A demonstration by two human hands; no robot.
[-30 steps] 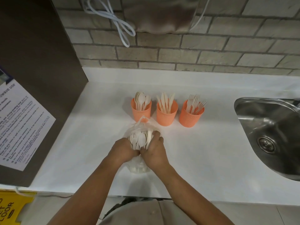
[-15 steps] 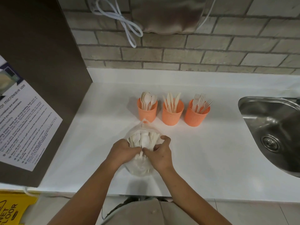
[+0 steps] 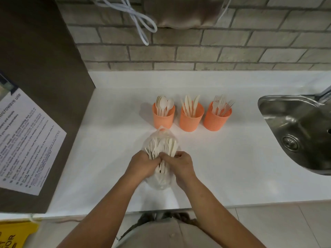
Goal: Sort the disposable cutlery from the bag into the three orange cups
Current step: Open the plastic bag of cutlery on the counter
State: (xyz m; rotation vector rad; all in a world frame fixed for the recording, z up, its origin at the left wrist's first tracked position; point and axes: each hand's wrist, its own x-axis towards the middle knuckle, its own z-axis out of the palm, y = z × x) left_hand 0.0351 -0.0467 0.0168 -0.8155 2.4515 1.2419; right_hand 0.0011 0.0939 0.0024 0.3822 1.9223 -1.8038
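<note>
Three orange cups stand in a row on the white counter: the left cup [image 3: 163,116] holds spoons, the middle cup [image 3: 191,117] holds knives, the right cup [image 3: 217,117] holds forks. In front of the left cup lies a clear plastic bag [image 3: 161,183] with a bundle of cream cutlery [image 3: 163,146] sticking out of its mouth. My left hand [image 3: 142,165] and my right hand [image 3: 180,164] are side by side, both closed around the bundle and the bag. The lower ends of the cutlery are hidden under my fingers.
A steel sink [image 3: 297,133] is set into the counter at the right. A dark cabinet side [image 3: 41,86] with a printed notice [image 3: 23,140] walls off the left. A brick wall [image 3: 197,51] runs behind, with a white cable [image 3: 138,20] hanging on it.
My hands have slid a little down the bundle toward me, so more of the cutlery heads show above my fingers. The cups have not moved.
</note>
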